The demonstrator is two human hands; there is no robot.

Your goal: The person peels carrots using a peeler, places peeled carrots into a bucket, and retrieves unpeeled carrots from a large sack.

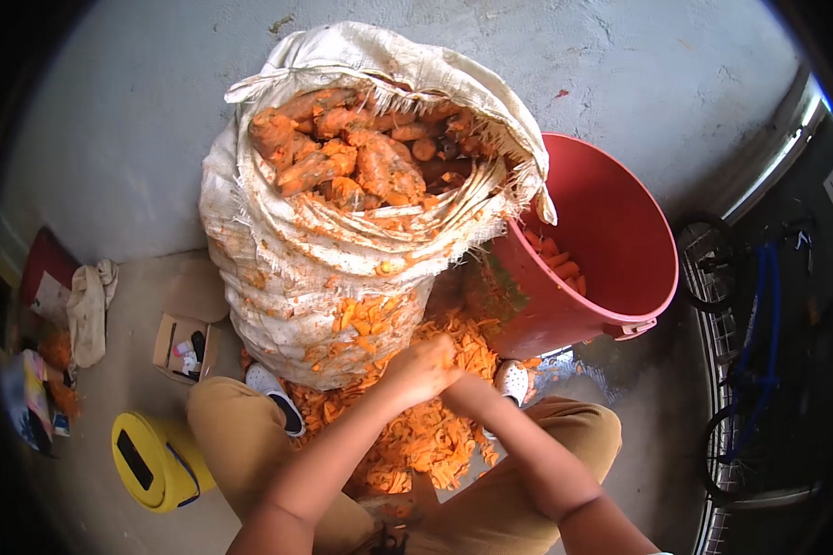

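My left hand (423,370) is closed, held over a heap of orange carrot peelings (426,439) between my feet. Close against it is my right hand (469,394), also curled closed. Whatever the two hands hold is hidden by the fingers. In front of them stands a large white woven sack (296,268), its mouth rolled open, full of dirty orange carrots (379,166). Shreds of peel cling to the sack's front. Beside it on the right, a red bucket (611,222) leans tilted, with some smooth orange carrots (560,262) inside.
A yellow lidded bucket (162,462) stands by my left knee. Behind it lies an open cardboard box (183,347) with small items. A cream cloth (91,310) hangs at far left. On the right is a blue bicycle (759,370); a grey wall (139,139) rises behind the sack.
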